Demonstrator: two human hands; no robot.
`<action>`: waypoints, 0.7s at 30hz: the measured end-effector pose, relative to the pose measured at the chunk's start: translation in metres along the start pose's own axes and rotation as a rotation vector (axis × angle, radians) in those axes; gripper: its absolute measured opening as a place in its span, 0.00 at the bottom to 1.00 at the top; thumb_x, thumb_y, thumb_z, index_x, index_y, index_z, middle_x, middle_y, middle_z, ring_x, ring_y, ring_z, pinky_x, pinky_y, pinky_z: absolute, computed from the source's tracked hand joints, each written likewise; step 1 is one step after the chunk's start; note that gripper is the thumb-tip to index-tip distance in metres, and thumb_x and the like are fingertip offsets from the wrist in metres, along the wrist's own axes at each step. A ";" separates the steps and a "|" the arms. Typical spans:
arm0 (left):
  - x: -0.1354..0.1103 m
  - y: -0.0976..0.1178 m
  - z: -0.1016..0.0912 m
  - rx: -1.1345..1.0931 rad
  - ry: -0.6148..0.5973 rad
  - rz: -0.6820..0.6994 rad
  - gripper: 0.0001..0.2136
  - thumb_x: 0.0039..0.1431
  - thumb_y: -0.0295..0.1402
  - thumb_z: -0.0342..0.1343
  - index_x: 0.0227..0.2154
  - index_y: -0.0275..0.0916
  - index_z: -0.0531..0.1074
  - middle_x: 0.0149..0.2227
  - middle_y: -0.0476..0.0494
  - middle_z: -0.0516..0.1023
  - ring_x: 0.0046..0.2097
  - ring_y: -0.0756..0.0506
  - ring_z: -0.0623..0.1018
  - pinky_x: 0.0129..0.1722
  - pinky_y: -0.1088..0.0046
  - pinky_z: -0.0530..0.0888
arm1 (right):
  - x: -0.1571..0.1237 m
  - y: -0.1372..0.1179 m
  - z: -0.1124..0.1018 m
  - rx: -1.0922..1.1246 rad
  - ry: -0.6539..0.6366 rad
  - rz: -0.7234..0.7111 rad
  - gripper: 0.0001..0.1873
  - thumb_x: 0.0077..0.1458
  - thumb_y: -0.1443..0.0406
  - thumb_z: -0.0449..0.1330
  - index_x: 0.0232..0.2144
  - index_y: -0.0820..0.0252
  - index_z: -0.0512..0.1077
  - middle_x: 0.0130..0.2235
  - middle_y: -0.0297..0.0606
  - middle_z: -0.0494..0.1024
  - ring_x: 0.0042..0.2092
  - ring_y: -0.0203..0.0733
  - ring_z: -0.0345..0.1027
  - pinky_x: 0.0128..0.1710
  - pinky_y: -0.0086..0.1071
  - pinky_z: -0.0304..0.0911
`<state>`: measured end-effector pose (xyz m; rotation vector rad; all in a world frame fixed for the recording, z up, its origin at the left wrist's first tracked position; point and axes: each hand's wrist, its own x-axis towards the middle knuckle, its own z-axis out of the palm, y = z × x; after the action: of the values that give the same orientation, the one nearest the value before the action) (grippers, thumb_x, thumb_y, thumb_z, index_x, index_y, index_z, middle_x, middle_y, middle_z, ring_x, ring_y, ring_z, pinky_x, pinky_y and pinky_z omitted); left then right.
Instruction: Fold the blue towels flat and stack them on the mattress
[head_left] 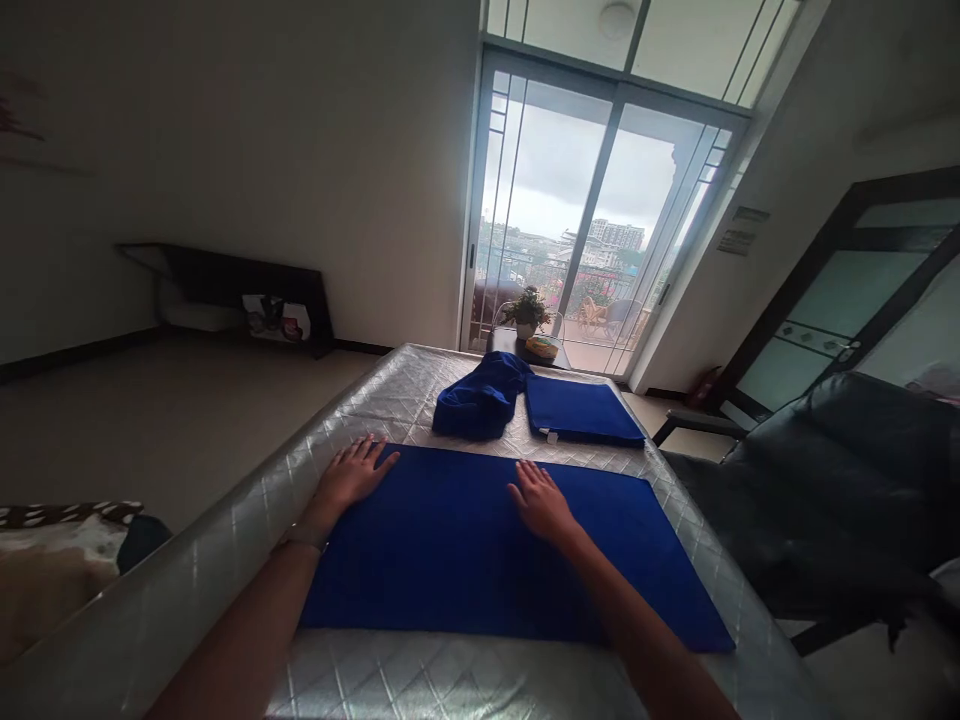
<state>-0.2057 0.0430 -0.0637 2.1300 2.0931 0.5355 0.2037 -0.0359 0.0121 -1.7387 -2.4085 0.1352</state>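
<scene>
Flat rectangular blue cloth (450,570): spread on the silver quilted mattress (427,675), beneath both hands.
Left hand (355,474): palm down at the cloth's far left corner, fingers extended and spread wide.
Right hand (541,502): laid open near the far edge, fingers extended, thumb apart.
Crumpled blue fabric bundle (480,402): on the mattress, beyond the cloth.
Folded square blue fabric piece (583,410): just right of the bundle, white tag (550,437) at near edge.
</scene>
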 end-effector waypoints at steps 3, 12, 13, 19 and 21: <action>-0.007 0.014 -0.013 0.108 -0.063 -0.058 0.37 0.63 0.58 0.36 0.66 0.37 0.54 0.69 0.32 0.50 0.69 0.34 0.51 0.66 0.48 0.48 | 0.015 -0.026 0.014 0.036 -0.077 0.004 0.36 0.67 0.50 0.34 0.68 0.67 0.47 0.70 0.41 0.46 0.70 0.41 0.34 0.67 0.37 0.32; -0.012 0.024 -0.022 0.137 -0.085 -0.080 0.36 0.63 0.57 0.34 0.66 0.40 0.52 0.69 0.35 0.50 0.70 0.36 0.50 0.66 0.50 0.47 | -0.006 0.064 0.011 -0.048 -0.111 0.173 0.37 0.66 0.47 0.33 0.69 0.63 0.43 0.70 0.36 0.43 0.70 0.37 0.31 0.67 0.35 0.28; -0.012 0.024 -0.023 0.139 -0.092 -0.084 0.35 0.63 0.57 0.35 0.67 0.40 0.51 0.69 0.35 0.50 0.70 0.36 0.50 0.66 0.50 0.47 | -0.013 0.084 0.008 -0.069 -0.112 0.216 0.37 0.66 0.48 0.33 0.69 0.63 0.43 0.70 0.36 0.43 0.70 0.37 0.32 0.67 0.35 0.28; -0.008 0.020 -0.021 0.174 -0.107 -0.079 0.34 0.65 0.54 0.37 0.67 0.37 0.51 0.69 0.34 0.50 0.70 0.35 0.50 0.66 0.52 0.48 | -0.050 0.175 -0.003 -0.165 -0.095 0.465 0.35 0.67 0.52 0.34 0.69 0.65 0.41 0.70 0.38 0.42 0.70 0.39 0.32 0.67 0.37 0.31; -0.008 0.018 -0.019 0.193 -0.110 -0.075 0.33 0.65 0.53 0.37 0.67 0.37 0.51 0.69 0.34 0.50 0.70 0.35 0.50 0.66 0.52 0.49 | -0.054 0.184 -0.003 -0.161 -0.096 0.484 0.35 0.67 0.52 0.34 0.69 0.66 0.41 0.70 0.38 0.42 0.70 0.40 0.32 0.67 0.38 0.32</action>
<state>-0.1947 0.0311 -0.0412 2.1124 2.2329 0.2104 0.3928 -0.0286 -0.0205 -2.4119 -2.0560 0.0861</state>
